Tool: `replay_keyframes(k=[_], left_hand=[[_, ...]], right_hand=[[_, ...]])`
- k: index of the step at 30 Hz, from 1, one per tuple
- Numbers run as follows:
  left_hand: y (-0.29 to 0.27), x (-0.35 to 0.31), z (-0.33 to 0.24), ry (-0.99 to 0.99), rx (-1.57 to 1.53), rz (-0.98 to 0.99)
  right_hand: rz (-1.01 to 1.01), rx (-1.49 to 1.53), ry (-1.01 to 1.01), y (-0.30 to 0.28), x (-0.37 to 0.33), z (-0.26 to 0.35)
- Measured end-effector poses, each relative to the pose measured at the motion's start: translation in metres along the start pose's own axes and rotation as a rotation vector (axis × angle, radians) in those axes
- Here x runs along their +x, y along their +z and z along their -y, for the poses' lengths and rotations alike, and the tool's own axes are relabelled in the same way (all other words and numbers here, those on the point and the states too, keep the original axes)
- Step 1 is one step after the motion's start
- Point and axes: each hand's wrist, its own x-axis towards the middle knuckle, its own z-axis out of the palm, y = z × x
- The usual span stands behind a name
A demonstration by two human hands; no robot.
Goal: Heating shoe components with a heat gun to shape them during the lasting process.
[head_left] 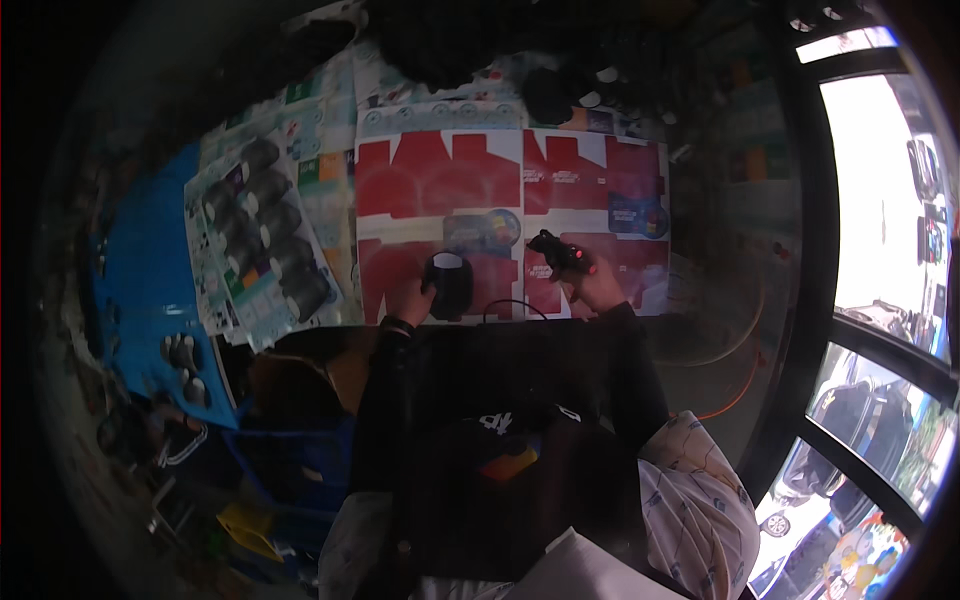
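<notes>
My left hand (411, 301) is closed on the side of a dark rounded piece with a pale oval patch on top (452, 290), held low over the near edge of the printed sheets. My right hand (598, 290) is wrapped round a black hand tool with red spots (560, 254), whose far end points up and left, apart from the dark piece. The tool's exact kind cannot be made out. A thin black cable (515, 302) curves between the two hands. Beneath both lie red and white printed sheets (430, 184).
Several similar dark rounded pieces (280, 220) stand in rows on paper at the left. Others (183, 352) lie on a blue surface (140, 300). A blue crate (290, 465) is below left. Dark items (430, 45) are heaped at the back. Window frames (880, 365) border the right.
</notes>
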Motion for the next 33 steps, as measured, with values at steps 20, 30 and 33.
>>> replay_keyframes(k=[20,30,33], left_hand=[[0.059,0.032,-0.093,0.075,-0.075,-0.047],[0.043,0.025,-0.101,0.067,-0.137,-0.042],[0.05,0.027,-0.095,0.109,-0.168,-0.111]], right_hand=[[0.023,-0.442,-0.036,0.037,0.002,0.003],[-0.014,-0.562,-0.156,0.044,0.008,-0.001],[-0.043,-0.489,-0.277,0.05,0.005,0.003]])
